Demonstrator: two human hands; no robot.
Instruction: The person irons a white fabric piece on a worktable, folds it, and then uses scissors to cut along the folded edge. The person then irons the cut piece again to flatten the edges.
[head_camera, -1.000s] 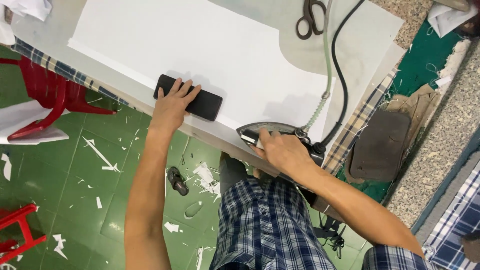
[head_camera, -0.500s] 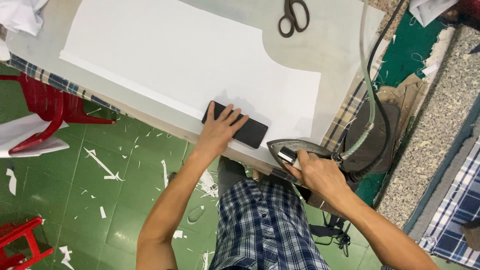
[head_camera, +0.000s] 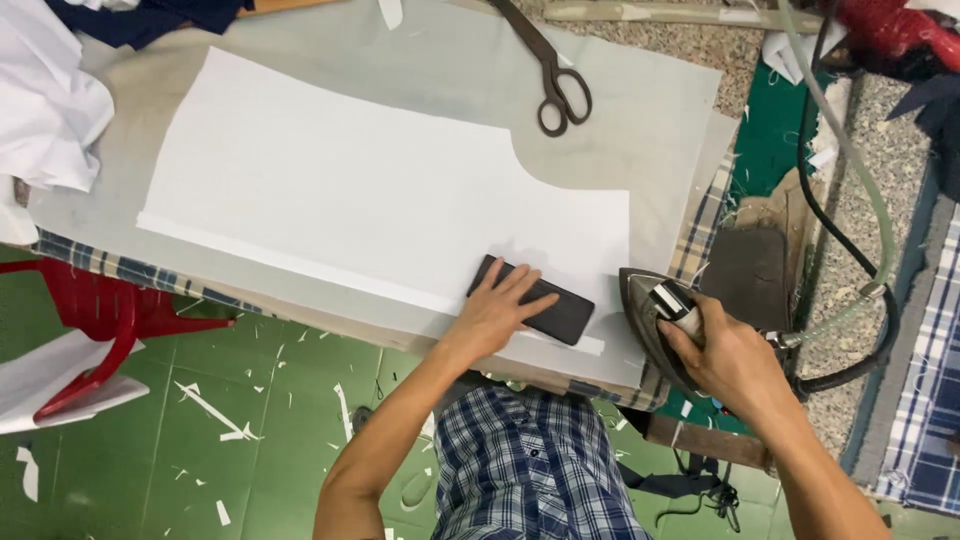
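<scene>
Left hand (head_camera: 497, 312) lies flat, fingers spread, pressing a black rectangular padded block (head_camera: 535, 299) onto the near edge of a large white cut fabric panel (head_camera: 380, 190); it grips nothing, only bears down. Right hand (head_camera: 727, 358) is closed around the handle of a grey metal steam iron (head_camera: 655, 318), which sits at the right end of the panel's folded hem, nose pointing away from the body, sole partly over the table edge padding. The panel is spread on a pale grey pressing cloth (head_camera: 640, 110) that covers the table, with a checked cloth border (head_camera: 110, 262) showing along the near side. Risks, as judged from this layout: the iron stands just beside the block and the left fingertips, so a slide to the left could scorch skin if the hand does not clear first. The green hose (head_camera: 850, 170) and black cable (head_camera: 850, 260) loop close behind the iron (slack looks limited) and could tug it off line, creasing the hem crooked. Dark metal scissors (head_camera: 552, 82) lie on the far cloth, well apart, no hazard. An iron resting in one spot could mark the white fabric.
</scene>
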